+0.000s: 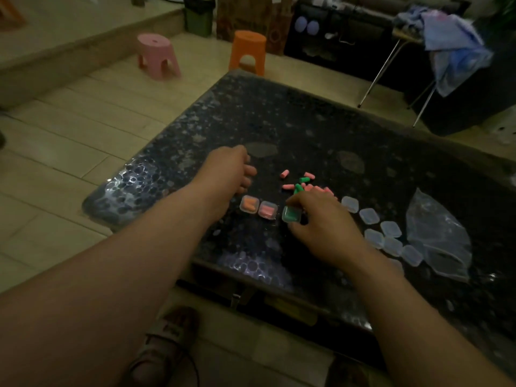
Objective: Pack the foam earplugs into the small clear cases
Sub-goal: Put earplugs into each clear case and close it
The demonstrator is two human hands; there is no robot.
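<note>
A broad dark table (279, 121) with rounded corners and a glossy, pebble-speckled top fills most of the view, standing on a pale tiled floor (69, 152). Beyond its far edge stand a pink moulded plastic stool (157, 55) and an orange moulded plastic stool (248, 51). At the right of the table lies a crumpled clear plastic bag (438, 238), thin and creased. The left hand (231, 171) rests knuckles-up on the table with its fingers curled under; whether it holds anything cannot be told. The right hand (321, 219) pinches the green-filled small clear case (290, 216) between thumb and fingers at the near middle of the table. To the left of that case, in a row, sit a pink-filled small clear case (268, 210) and an orange-filled small clear case (248, 205), both square with rounded corners. A scatter of empty clear cases (391, 229) lies between the right hand and the bag. Loose pink and green foam earplugs (305, 181), short and bullet-shaped, lie heaped just beyond the right hand.
</note>
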